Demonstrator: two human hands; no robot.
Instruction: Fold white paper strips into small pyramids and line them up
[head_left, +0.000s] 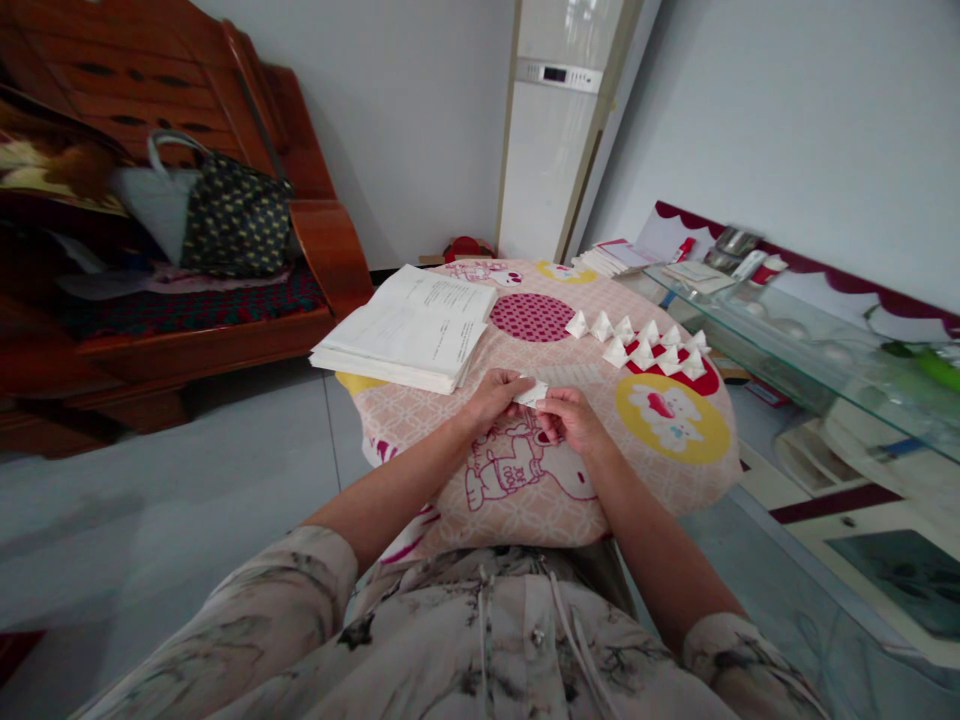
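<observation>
Both hands meet over a round table covered with a pink cartoon-print cloth [420, 420]. My left hand [493, 396] and my right hand [570, 418] pinch a small folded piece of white paper [532, 392] between their fingertips. Beyond the hands, several small folded white paper shapes [646, 346] lie in two rows on the cloth. A thick stack of white printed sheets [409, 330] rests on the table's left side.
A wooden bench [225, 230] with a dotted dark bag [234, 218] stands at the left. A glass-topped counter [825, 360] with small items runs along the right. A tall white air conditioner [555, 130] stands in the far corner.
</observation>
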